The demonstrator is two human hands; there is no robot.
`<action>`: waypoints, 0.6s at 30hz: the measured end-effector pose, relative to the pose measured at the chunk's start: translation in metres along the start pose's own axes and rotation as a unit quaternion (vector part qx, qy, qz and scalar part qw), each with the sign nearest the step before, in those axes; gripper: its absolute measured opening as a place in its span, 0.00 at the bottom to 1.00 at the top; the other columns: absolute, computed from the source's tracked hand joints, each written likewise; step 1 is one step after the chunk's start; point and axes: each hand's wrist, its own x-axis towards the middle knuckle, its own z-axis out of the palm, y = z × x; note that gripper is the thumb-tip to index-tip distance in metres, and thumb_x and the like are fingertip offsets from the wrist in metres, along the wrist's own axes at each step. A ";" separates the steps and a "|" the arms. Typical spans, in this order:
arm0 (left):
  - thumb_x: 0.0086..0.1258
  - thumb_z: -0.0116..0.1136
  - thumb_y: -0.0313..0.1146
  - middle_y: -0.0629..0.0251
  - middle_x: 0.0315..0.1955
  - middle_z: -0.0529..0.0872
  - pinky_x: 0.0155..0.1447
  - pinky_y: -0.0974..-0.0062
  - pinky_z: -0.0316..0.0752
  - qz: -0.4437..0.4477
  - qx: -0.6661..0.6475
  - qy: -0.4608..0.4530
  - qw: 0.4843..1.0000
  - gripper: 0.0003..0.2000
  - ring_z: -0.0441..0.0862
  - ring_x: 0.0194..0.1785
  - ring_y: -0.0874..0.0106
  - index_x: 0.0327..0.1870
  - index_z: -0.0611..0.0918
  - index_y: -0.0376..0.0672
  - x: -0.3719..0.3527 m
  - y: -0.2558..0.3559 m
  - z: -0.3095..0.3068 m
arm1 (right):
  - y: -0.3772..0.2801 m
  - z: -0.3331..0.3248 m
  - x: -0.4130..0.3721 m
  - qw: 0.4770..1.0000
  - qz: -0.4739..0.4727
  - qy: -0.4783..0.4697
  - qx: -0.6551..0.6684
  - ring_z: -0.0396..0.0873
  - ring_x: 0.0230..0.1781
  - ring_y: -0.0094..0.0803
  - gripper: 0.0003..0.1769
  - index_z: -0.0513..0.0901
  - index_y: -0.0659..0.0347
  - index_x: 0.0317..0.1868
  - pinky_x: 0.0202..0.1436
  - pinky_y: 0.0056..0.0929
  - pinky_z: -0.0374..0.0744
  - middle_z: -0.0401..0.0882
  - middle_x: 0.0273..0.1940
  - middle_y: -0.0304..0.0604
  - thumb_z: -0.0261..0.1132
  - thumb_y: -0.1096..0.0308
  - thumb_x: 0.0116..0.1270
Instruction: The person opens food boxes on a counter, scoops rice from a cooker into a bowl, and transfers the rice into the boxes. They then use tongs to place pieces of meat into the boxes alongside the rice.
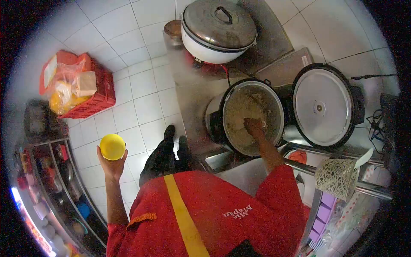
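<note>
My left hand (112, 165) is wrapped round a small yellow bowl (112, 146), held out over the floor, and its inside looks bare. On the other side, my right hand (254, 127) reaches into a large open rice cooker (275, 96) with a black rim. Its fingers look curled in, and what they hold, if anything, is hidden. Pale, grainy food that looks like cooked rice (242, 107) fills the cooker's pot. The cooker's round lid (319, 107) stands open on its hinge to the right, with its metal inner face showing.
A big lidded white pot (207, 43) stands farther back on the steel counter (188, 90). Red crates (100, 90) with bagged goods are at the left. A loaded shelf (64, 171) stands at lower left. A lattice basket (336, 177) hangs on a rail at right.
</note>
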 end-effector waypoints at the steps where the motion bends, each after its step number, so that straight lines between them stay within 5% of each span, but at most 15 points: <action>1: 0.67 0.41 0.66 0.66 0.54 0.79 0.63 0.55 0.61 0.001 0.004 -0.012 1.000 0.30 0.75 0.59 0.63 0.59 0.74 0.54 0.002 0.005 0.006 | 0.045 0.048 0.039 0.967 -0.070 0.017 0.244 0.73 0.58 0.45 0.24 0.71 0.58 0.64 0.69 0.50 0.62 0.73 0.61 0.46 0.46 0.54 0.76; 2: 0.69 0.39 0.65 0.65 0.54 0.79 0.62 0.56 0.61 0.001 0.010 -0.022 1.000 0.29 0.74 0.58 0.64 0.59 0.74 0.53 0.002 0.007 0.010 | 0.081 0.091 0.070 0.831 -0.089 -0.025 0.549 0.72 0.60 0.46 0.25 0.71 0.59 0.64 0.70 0.52 0.60 0.73 0.61 0.47 0.44 0.53 0.76; 4: 0.69 0.39 0.65 0.65 0.54 0.79 0.62 0.56 0.62 0.000 0.017 -0.021 1.000 0.29 0.75 0.58 0.64 0.59 0.74 0.53 0.007 0.011 0.012 | 0.017 0.047 0.033 0.997 -0.057 0.000 0.056 0.72 0.59 0.45 0.25 0.70 0.61 0.64 0.68 0.51 0.64 0.73 0.60 0.48 0.43 0.54 0.77; 5: 0.69 0.38 0.65 0.65 0.54 0.79 0.62 0.56 0.63 -0.001 0.021 -0.018 1.000 0.29 0.75 0.58 0.64 0.59 0.74 0.53 0.009 0.011 0.012 | -0.020 0.021 0.012 0.985 -0.042 -0.003 -0.169 0.72 0.58 0.45 0.25 0.69 0.62 0.65 0.66 0.50 0.66 0.73 0.60 0.49 0.43 0.55 0.77; 6: 0.69 0.38 0.65 0.65 0.54 0.79 0.62 0.56 0.63 -0.001 0.021 -0.019 1.000 0.29 0.75 0.58 0.64 0.59 0.74 0.53 0.012 0.011 0.013 | -0.011 0.032 0.020 0.985 -0.041 -0.002 -0.169 0.72 0.58 0.45 0.25 0.69 0.62 0.65 0.66 0.50 0.66 0.73 0.60 0.49 0.43 0.55 0.77; 7: 0.69 0.38 0.65 0.65 0.54 0.79 0.61 0.56 0.63 -0.009 0.017 -0.013 1.000 0.29 0.75 0.58 0.64 0.59 0.74 0.53 0.014 0.009 0.012 | 0.018 0.064 0.039 0.979 -0.040 -0.027 0.196 0.74 0.57 0.44 0.25 0.69 0.63 0.64 0.64 0.46 0.70 0.73 0.60 0.50 0.45 0.55 0.77; 8: 0.69 0.38 0.65 0.65 0.55 0.78 0.61 0.56 0.64 -0.015 0.012 -0.008 1.000 0.29 0.75 0.58 0.64 0.59 0.74 0.53 0.016 0.009 0.012 | 0.033 0.080 0.050 0.842 -0.035 -0.047 0.536 0.75 0.56 0.42 0.26 0.69 0.64 0.64 0.61 0.42 0.73 0.73 0.59 0.51 0.47 0.55 0.76; 9: 0.69 0.38 0.65 0.65 0.55 0.78 0.61 0.56 0.64 -0.015 0.013 -0.009 1.000 0.29 0.75 0.58 0.64 0.59 0.74 0.53 0.017 0.008 0.014 | 0.020 0.077 0.048 0.797 -0.062 -0.033 0.600 0.76 0.55 0.42 0.25 0.69 0.65 0.64 0.58 0.40 0.75 0.74 0.58 0.52 0.48 0.55 0.76; 12: 0.69 0.38 0.66 0.65 0.56 0.78 0.61 0.55 0.64 -0.027 0.020 -0.029 0.999 0.29 0.74 0.59 0.64 0.59 0.73 0.54 0.019 0.003 0.023 | -0.052 0.025 0.021 0.973 0.012 -0.005 0.230 0.79 0.51 0.41 0.26 0.69 0.68 0.63 0.51 0.34 0.79 0.76 0.54 0.53 0.53 0.57 0.74; 14: 0.69 0.38 0.65 0.65 0.55 0.78 0.62 0.54 0.64 -0.045 0.028 -0.052 0.997 0.29 0.74 0.60 0.64 0.59 0.73 0.54 0.022 0.000 0.028 | -0.104 -0.019 0.003 0.983 0.055 -0.034 0.171 0.81 0.48 0.41 0.26 0.69 0.69 0.63 0.46 0.30 0.82 0.78 0.51 0.53 0.56 0.58 0.73; 17: 0.70 0.39 0.62 0.61 0.56 0.78 0.67 0.53 0.61 -0.026 0.056 -0.073 0.995 0.29 0.73 0.62 0.62 0.61 0.71 0.50 0.035 -0.010 0.036 | 0.004 0.111 0.098 0.927 -0.211 0.216 0.221 0.81 0.47 0.36 0.30 0.67 0.72 0.63 0.43 0.25 0.82 0.79 0.49 0.53 0.58 0.56 0.72; 18: 0.73 0.38 0.60 0.62 0.56 0.78 0.67 0.54 0.64 0.010 0.107 -0.129 0.986 0.27 0.74 0.61 0.64 0.62 0.71 0.50 0.037 -0.014 0.042 | -0.015 0.086 0.075 0.923 -0.151 0.175 0.307 0.81 0.47 0.35 0.30 0.68 0.72 0.63 0.44 0.25 0.82 0.79 0.49 0.53 0.59 0.55 0.71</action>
